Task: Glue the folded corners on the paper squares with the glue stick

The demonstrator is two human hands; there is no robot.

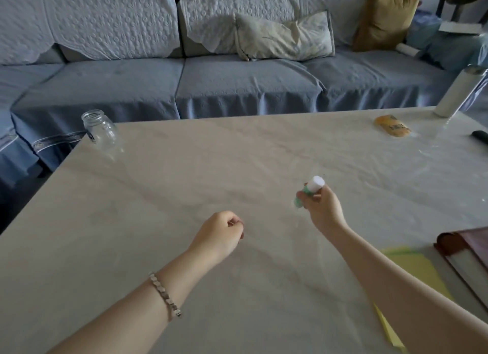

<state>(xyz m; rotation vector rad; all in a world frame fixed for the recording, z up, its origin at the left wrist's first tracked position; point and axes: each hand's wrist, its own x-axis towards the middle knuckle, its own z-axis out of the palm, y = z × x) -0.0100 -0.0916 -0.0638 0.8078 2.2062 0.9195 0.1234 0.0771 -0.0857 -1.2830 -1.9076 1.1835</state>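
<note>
My right hand (pixel 320 207) holds a glue stick (pixel 311 186) with a white end and green body, raised a little above the middle of the table. My left hand (pixel 220 235) hovers to its left with the fingers curled shut and nothing visible in them. Yellow paper squares (pixel 420 272) lie at the table's right front, partly hidden under my right forearm. A folded yellow edge of paper (pixel 389 330) shows below the arm near the front edge.
The table (pixel 184 195) wears a pale cloth. A glass jar (pixel 100 132) stands at its far left corner. At the far right are an orange packet (pixel 393 126), a white cylinder (pixel 459 95) and a dark object (pixel 480 137). A brown folder (pixel 464 258) lies at right. A blue sofa (pixel 237 82) is behind.
</note>
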